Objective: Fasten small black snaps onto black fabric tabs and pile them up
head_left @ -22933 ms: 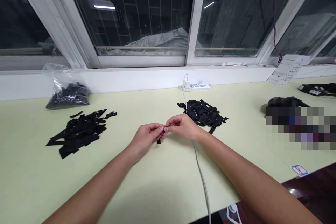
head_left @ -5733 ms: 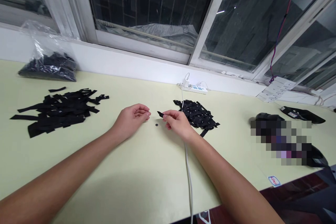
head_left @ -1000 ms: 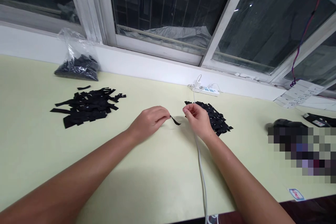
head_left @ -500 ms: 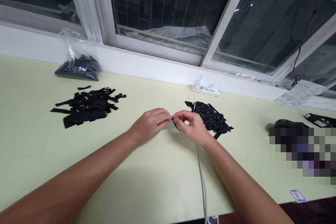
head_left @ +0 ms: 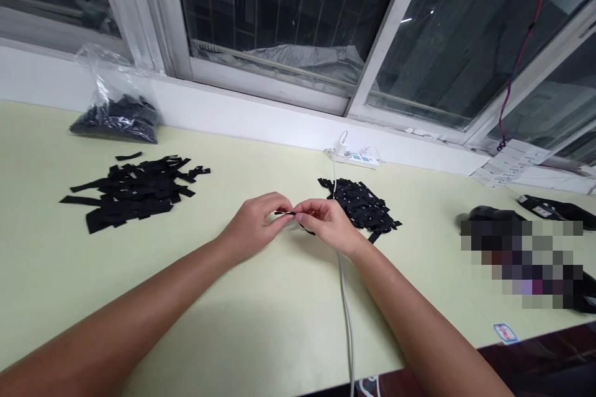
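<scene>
My left hand (head_left: 255,224) and my right hand (head_left: 326,223) meet over the middle of the pale green table (head_left: 233,316). Both pinch one small black strip (head_left: 291,216) between their fingertips, just above the table top. Right behind my right hand lies a pile of black strips with small white dots (head_left: 361,201). A larger, looser pile of plain black strips (head_left: 128,192) lies well to the left of my left hand.
A white cable (head_left: 345,310) runs under my right wrist to a power strip (head_left: 356,158) by the wall. A clear bag of black parts (head_left: 114,115) leans at the back left. White labels (head_left: 510,158) and dark items (head_left: 552,211) sit at the right.
One second ago only my left hand held the strip and my right hand was apart. The right hand has come in and now pinches the strip too; the view shifted slightly.
</scene>
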Motion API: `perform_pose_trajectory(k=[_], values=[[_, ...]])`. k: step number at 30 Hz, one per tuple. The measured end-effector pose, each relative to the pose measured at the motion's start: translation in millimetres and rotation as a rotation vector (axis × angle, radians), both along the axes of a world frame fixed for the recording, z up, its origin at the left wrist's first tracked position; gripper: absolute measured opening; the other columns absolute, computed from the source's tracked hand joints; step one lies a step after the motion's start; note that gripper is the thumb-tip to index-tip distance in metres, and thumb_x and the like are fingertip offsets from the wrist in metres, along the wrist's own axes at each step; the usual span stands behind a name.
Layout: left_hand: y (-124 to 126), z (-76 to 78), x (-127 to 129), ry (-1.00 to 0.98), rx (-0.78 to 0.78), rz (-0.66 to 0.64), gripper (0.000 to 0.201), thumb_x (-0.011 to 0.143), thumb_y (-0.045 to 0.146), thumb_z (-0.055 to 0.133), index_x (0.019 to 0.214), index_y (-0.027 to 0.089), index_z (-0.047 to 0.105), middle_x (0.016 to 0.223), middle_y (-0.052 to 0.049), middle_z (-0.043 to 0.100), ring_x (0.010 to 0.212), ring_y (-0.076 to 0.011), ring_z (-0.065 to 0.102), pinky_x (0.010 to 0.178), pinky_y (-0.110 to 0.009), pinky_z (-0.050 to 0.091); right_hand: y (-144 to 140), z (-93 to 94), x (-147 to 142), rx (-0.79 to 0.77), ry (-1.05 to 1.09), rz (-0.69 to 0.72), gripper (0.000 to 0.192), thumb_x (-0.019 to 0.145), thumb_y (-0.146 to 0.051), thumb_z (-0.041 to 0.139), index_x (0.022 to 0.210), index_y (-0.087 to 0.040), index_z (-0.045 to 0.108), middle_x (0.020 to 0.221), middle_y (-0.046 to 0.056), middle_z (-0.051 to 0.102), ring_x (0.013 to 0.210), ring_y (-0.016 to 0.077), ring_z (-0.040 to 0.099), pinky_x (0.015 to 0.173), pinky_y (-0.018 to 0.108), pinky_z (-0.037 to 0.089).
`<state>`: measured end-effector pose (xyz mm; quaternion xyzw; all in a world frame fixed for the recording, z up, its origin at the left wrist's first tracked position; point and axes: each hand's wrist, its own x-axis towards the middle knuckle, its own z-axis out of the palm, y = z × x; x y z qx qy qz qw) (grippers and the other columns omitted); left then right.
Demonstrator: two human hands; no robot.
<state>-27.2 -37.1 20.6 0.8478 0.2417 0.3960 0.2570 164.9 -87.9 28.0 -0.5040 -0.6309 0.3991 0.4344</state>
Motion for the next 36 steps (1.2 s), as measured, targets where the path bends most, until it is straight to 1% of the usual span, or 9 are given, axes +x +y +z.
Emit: perform_pose_trajectory(k=[5, 8, 12, 15, 17, 20, 25, 31, 36], values=[[-1.7, 1.1, 2.4, 0.021, -0.094, 0.024, 0.008, 0.087, 0.023, 0.059, 0.082, 0.019, 0.064, 0.085, -0.003, 0.067, 0.080, -0.0159, 0.061, 0.058, -0.023, 0.044, 0.5, -0.4, -0.4, 0.008, -0.037, -0.009, 0.023, 0.079, -0.036, 0.068, 0.090, -0.016, 0.073, 0.082, 0.004, 0.070, 0.066, 0.0123, 0.057, 0.061, 0.026, 0.044], [-1.7, 1.7, 2.6, 0.036, -0.141, 0.037, 0.006, 0.086, 0.023, 0.059, 0.082, 0.019, 0.063, 0.083, -0.002, 0.066, 0.078, -0.0154, 0.061, 0.056, -0.022, 0.041, 0.9, -2.5, -0.5, 0.009, -0.031, -0.018, 0.023, 0.079, -0.036, 0.069, 0.090, -0.017, 0.074, 0.085, 0.005, 0.072, 0.071, 0.0142, 0.061, 0.067, 0.028, 0.048], [-1.5, 1.3, 2.7, 0.057, -0.166, 0.037, 0.006, 0.086, 0.023, 0.058, 0.082, 0.019, 0.061, 0.078, 0.000, 0.064, 0.073, -0.0142, 0.058, 0.057, -0.023, 0.040, 1.2, -3.4, -2.0, 0.003, 0.006, -0.016, 0.022, 0.078, -0.034, 0.070, 0.090, -0.016, 0.075, 0.088, 0.006, 0.074, 0.075, 0.0157, 0.064, 0.073, 0.030, 0.050], [-0.5, 0.3, 3.1, 0.069, -0.174, 0.030, 0.007, 0.086, 0.024, 0.058, 0.082, 0.019, 0.060, 0.078, 0.000, 0.063, 0.072, -0.0140, 0.057, 0.059, -0.025, 0.040, 1.7, -2.8, -2.9, -0.006, -0.004, -0.026, 0.020, 0.077, -0.033, 0.070, 0.088, -0.016, 0.075, 0.085, 0.006, 0.074, 0.072, 0.0147, 0.064, 0.070, 0.030, 0.049], [0.6, -0.6, 3.5, 0.056, -0.181, 0.041, 0.006, 0.086, 0.024, 0.058, 0.083, 0.019, 0.060, 0.078, 0.000, 0.063, 0.073, -0.0145, 0.057, 0.060, -0.025, 0.041, 2.5, -2.6, -3.1, -0.002, -0.020, -0.028, 0.023, 0.078, -0.035, 0.071, 0.091, -0.017, 0.074, 0.088, 0.006, 0.074, 0.071, 0.0141, 0.063, 0.068, 0.029, 0.049], [2.1, -2.2, 4.2, 0.038, -0.204, 0.045, 0.006, 0.086, 0.025, 0.058, 0.084, 0.020, 0.060, 0.079, 0.000, 0.063, 0.075, -0.0149, 0.058, 0.061, -0.025, 0.042, 3.5, -2.1, -3.0, 0.030, -0.098, -0.061, 0.024, 0.079, -0.037, 0.070, 0.093, -0.017, 0.073, 0.089, 0.005, 0.073, 0.069, 0.0131, 0.060, 0.064, 0.028, 0.047], [1.9, -3.4, 4.6, 0.032, -0.248, 0.010, 0.010, 0.088, 0.029, 0.058, 0.085, 0.020, 0.060, 0.081, 0.000, 0.064, 0.077, -0.0155, 0.059, 0.065, -0.027, 0.044, 3.4, -0.3, -2.5, 0.078, -0.220, -0.076, 0.019, 0.081, -0.035, 0.067, 0.088, -0.018, 0.071, 0.084, 0.003, 0.071, 0.068, 0.0126, 0.057, 0.065, 0.027, 0.045], [0.5, -3.7, 5.0, 0.004, -0.313, -0.018, 0.011, 0.089, 0.031, 0.057, 0.086, 0.020, 0.060, 0.083, 0.000, 0.064, 0.081, -0.0165, 0.059, 0.072, -0.030, 0.046, 1.5, 0.7, -3.2, 0.084, -0.217, -0.056, 0.014, 0.085, -0.031, 0.060, 0.086, -0.018, 0.066, 0.081, 0.001, 0.067, 0.073, 0.0132, 0.058, 0.062, 0.025, 0.041], [0.0, -4.9, 8.2, -0.101, -0.423, -0.085, 0.008, 0.087, 0.028, 0.059, 0.089, 0.020, 0.059, 0.087, -0.001, 0.063, 0.085, -0.0164, 0.058, 0.078, -0.030, 0.045, 1.0, -1.0, -4.7, 0.108, -0.223, -0.052, 0.013, 0.088, -0.030, 0.055, 0.085, -0.018, 0.060, 0.079, -0.001, 0.061, 0.071, 0.0122, 0.053, 0.062, 0.025, 0.038]])
